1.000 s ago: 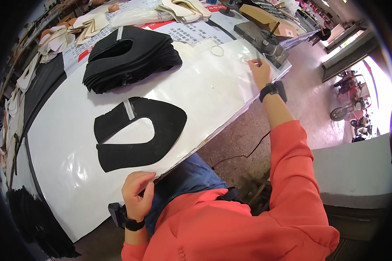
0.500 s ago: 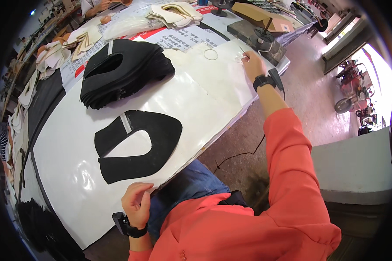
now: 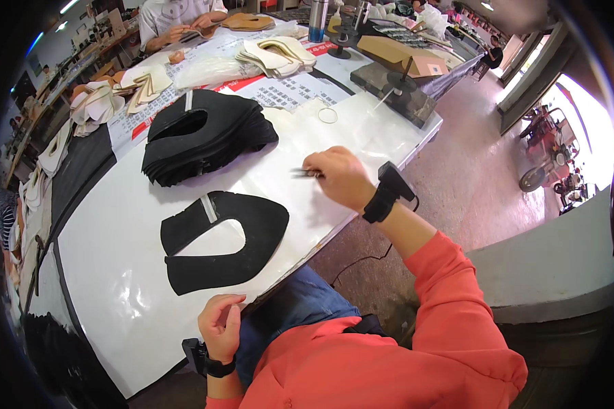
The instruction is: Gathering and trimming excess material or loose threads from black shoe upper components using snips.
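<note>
Resting at the worktop's (image 3: 116,286) near edge: left hand (image 3: 220,324), fingers curled, gripping nothing. Just beyond it: single black U-shaped cut piece (image 3: 222,238), flat. Toward the right edge: right hand (image 3: 338,177), fingers pinched on a thin grey tool (image 3: 301,173). Farther in: stack of black pieces (image 3: 205,136). Far edge: cream pieces (image 3: 276,56).

Matt black fabric shoe upper (image 3: 225,240) on glossy white plastic sheet (image 3: 116,273); stack (image 3: 205,136) same matt cloth

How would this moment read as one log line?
right hand: pinching thin tool | left hand: on table edge | black shoe upper: flat between
</note>
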Available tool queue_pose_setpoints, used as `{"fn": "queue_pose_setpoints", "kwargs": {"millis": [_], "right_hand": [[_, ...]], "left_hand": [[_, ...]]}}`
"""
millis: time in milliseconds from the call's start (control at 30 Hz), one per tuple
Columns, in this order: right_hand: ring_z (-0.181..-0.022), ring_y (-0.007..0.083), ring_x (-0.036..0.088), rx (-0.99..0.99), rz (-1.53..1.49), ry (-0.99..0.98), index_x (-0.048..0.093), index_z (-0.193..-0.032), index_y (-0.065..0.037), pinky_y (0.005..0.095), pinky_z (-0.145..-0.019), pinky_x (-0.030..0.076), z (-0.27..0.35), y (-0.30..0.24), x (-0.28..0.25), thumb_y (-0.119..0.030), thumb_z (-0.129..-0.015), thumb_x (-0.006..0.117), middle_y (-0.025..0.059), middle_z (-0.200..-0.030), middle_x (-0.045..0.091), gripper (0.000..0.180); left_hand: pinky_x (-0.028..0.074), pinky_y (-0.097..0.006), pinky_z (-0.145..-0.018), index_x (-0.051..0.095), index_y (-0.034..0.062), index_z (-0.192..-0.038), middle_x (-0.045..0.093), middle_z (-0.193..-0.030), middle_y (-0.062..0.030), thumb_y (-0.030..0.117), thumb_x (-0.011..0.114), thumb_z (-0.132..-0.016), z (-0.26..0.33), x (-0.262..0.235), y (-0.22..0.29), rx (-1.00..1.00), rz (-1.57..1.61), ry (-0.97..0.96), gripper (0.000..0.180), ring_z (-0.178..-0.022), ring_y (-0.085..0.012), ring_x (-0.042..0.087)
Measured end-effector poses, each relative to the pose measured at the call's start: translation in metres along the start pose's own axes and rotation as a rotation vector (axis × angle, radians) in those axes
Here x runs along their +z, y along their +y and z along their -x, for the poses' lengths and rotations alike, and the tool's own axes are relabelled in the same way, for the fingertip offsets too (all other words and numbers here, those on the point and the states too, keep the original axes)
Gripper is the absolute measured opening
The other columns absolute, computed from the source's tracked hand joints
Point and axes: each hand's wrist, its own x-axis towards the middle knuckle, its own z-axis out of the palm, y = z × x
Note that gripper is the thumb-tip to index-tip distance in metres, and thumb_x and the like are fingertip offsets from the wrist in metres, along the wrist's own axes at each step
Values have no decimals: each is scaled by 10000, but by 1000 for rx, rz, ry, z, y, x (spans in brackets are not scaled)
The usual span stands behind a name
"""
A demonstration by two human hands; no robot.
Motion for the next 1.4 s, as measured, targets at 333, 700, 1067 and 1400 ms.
{"fn": "queue_pose_setpoints", "kwargs": {"millis": [333, 700, 1067, 1400], "right_hand": [[-711, 259, 641, -257, -624, -329, 577, -954, -73, 373, -591, 493, -3, -141, 22, 34, -686, 580, 59, -836, 629, 289], [-740, 287, 650, -182, -1046, -472, 552, -973, -70, 364, -604, 507, 3, -225, 48, -29, -724, 657, 78, -820, 642, 274], [-756, 154, 650, 50, -894, -522, 622, -961, -27, 286, -640, 501, -11, -154, 28, -2, -749, 645, 73, -817, 655, 214], [-797, 84, 590, 251, -923, -683, 612, -966, 11, 235, -717, 487, -42, -128, 9, 4, -836, 595, 35, -896, 629, 132]], "left_hand": [[474, -297, -872, 461, -11, -1299, 497, -1337, -162, -84, 497, -835, 6, 7, 8, -19, 117, 238, 472, -959, -176, 593], [447, -229, -724, 545, -42, -1230, 587, -909, -50, 31, 565, -883, 53, -19, 11, -72, 29, 301, 356, -808, -99, 548], [452, -253, -557, 669, -30, -976, 639, -734, -97, 37, 567, -908, 16, -22, 19, -149, -358, 206, 139, -576, -130, 567], [483, -246, -555, 682, -3, -995, 673, -785, -93, 81, 601, -914, 13, -40, 16, -143, -428, 264, 143, -602, -124, 605]]}}
